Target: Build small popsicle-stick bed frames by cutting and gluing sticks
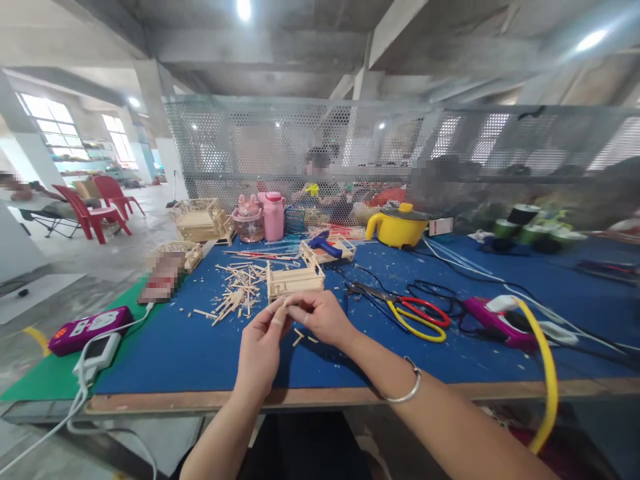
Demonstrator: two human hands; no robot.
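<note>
Blue table [210, 353], hand [325, 317] pinching stick [290, 302]

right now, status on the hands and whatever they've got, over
Left hand and right hand meet fingertip to fingertip, pinching a small wooden stick. Stick frame just behind on blue mat. Loose sticks to the left, scissors to the right.

— Any writing you can make out here?
— None. The purple device [89, 329] at the table's [200, 353] left edge has pale patches, but they're too small to read.
— And the white box [441, 227] beside the yellow pot [397, 227]?
— Blurred; nothing legible there either.
</note>
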